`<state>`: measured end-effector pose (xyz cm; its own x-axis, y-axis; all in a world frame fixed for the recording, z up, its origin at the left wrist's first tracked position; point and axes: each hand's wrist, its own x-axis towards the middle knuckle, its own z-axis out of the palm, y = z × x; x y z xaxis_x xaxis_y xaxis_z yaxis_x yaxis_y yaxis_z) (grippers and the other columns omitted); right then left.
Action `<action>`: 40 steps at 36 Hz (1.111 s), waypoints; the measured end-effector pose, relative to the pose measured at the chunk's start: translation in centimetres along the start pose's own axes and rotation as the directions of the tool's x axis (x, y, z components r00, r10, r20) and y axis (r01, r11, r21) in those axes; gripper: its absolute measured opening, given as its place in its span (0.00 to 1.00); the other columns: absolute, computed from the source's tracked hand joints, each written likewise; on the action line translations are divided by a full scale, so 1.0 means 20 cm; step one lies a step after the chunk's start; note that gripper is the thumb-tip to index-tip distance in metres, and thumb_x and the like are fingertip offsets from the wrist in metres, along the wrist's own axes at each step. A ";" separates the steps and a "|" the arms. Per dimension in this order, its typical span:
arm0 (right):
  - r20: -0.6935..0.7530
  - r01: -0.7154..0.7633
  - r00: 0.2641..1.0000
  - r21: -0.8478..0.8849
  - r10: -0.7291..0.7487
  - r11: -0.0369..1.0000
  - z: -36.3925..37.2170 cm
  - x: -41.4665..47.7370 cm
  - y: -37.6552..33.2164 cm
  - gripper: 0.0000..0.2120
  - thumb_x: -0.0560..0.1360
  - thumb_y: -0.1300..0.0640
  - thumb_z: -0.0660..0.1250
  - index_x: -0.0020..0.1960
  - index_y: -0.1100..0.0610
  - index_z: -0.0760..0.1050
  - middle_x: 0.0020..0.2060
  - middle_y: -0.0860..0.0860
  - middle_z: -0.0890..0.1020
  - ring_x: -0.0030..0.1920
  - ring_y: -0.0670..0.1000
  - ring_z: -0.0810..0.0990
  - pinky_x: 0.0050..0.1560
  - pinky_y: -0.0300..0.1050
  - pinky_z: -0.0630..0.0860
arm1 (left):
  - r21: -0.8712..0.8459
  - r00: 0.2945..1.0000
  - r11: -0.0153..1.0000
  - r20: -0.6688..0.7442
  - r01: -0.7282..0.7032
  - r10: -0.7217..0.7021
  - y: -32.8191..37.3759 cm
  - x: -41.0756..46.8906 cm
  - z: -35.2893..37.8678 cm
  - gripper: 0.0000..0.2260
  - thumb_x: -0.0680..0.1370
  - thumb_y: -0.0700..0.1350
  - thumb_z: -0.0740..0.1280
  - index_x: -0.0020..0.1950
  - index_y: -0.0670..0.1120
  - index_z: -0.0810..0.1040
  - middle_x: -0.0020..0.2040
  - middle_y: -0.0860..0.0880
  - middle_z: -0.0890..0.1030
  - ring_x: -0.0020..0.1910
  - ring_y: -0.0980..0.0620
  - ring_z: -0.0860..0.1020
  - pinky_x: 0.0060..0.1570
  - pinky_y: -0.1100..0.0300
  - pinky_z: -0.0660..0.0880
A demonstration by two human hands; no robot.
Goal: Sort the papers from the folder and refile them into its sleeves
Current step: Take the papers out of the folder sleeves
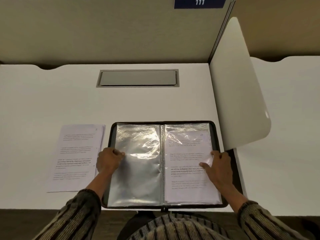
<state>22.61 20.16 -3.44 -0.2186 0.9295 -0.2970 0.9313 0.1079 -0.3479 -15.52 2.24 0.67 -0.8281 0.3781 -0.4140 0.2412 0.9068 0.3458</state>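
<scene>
A stack of papers point(76, 158) lies on the desk point(34, 101) at the lower left of the frame, just beside the open folder point(112, 129) and not touching it. The person's left hand point(108, 161) is at the outer edge of the left sleeve point(138, 161), fingers curled tight and apparently pinching the plastic. That sleeve looks empty and crinkled, with glare across it.

Right of the spine point(162, 161), the right sleeve point(188, 187) already holds a printed sheet. The right hand point(220, 167) rests on it, thumb laid flat on the page and fingers bent at the outer edge. Whether it pinches or only presses cannot be told.

The likely trouble is the thin plastic. If the left hand pulls the sleeve sideways rather than opening it, the film could buckle or tear at the spine. A sheet pushed into a wrinkled pocket would probably catch and crease. The folder's near edge sits at the desk's front edge, so a firm tug might slide it off. The loose stack could also fan out of order if a sleeve brushes it.
</scene>
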 end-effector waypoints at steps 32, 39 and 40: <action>-0.188 -0.105 0.975 0.069 0.116 0.992 0.00 -0.05 -0.09 0.19 0.74 0.53 0.79 0.59 0.57 0.77 0.55 0.56 0.75 0.52 0.55 0.76 0.41 0.48 0.71 | 0.363 0.968 0.916 -0.113 -0.171 0.225 0.16 -0.10 0.08 0.31 0.76 0.52 0.78 0.70 0.39 0.69 0.62 0.41 0.78 0.61 0.41 0.78 0.48 0.46 0.81; -0.267 -0.054 0.960 0.130 0.088 0.990 -0.02 -0.03 -0.05 0.06 0.76 0.58 0.77 0.47 0.53 0.80 0.42 0.49 0.82 0.39 0.50 0.78 0.36 0.42 0.71 | 0.131 0.915 0.906 0.057 -0.402 0.398 0.41 -0.32 0.23 0.11 0.82 0.54 0.69 0.45 0.50 0.81 0.40 0.54 0.82 0.41 0.52 0.82 0.40 0.57 0.73; -0.271 -0.048 0.959 0.133 0.083 0.990 -0.03 -0.04 -0.06 0.05 0.76 0.58 0.76 0.46 0.53 0.80 0.41 0.49 0.82 0.39 0.50 0.78 0.35 0.41 0.70 | 0.047 0.909 0.911 0.104 -0.410 0.404 0.45 -0.34 0.26 0.10 0.81 0.55 0.71 0.44 0.50 0.82 0.38 0.55 0.83 0.39 0.53 0.82 0.39 0.57 0.74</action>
<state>21.87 19.55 -2.32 -0.0538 0.9959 -0.0725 0.8938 0.0157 -0.4482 -5.05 8.79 2.21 -0.6027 0.7293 -0.3239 0.5829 0.6796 0.4455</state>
